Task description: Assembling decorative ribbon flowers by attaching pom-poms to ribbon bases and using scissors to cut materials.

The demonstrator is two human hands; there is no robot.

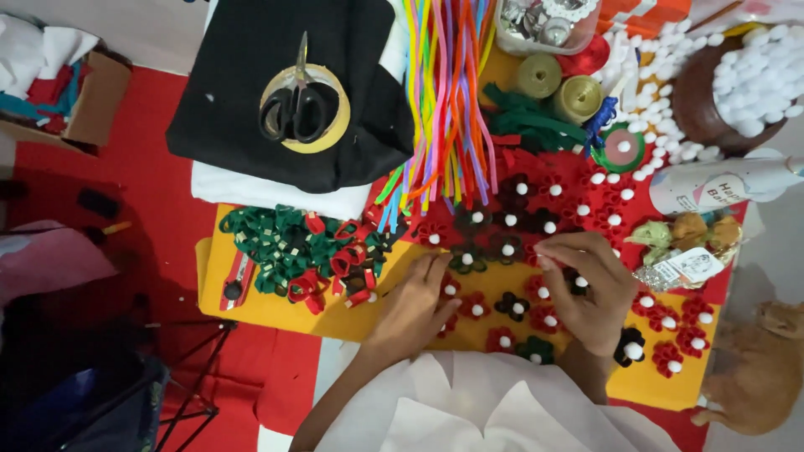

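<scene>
- Both hands rest on the yellow sheet among felt flowers.
- Left hand lies flat, fingers loose, holding nothing.
- Right hand pinches a dark flower.
- Pipe cleaners lie beyond.

Both hands — left hand, right hand — rest among felt flowers.

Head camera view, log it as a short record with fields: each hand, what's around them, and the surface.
left hand: left hand flat, fingers resting on the yellow sheet beside the felt flowers
right hand: right hand fingertips pinched over a flower; a grasp cannot be told
left of hands: pile of felt loops, box cutter
above: pipe cleaners, scissors on a tape roll
top right: white pom-poms
</scene>
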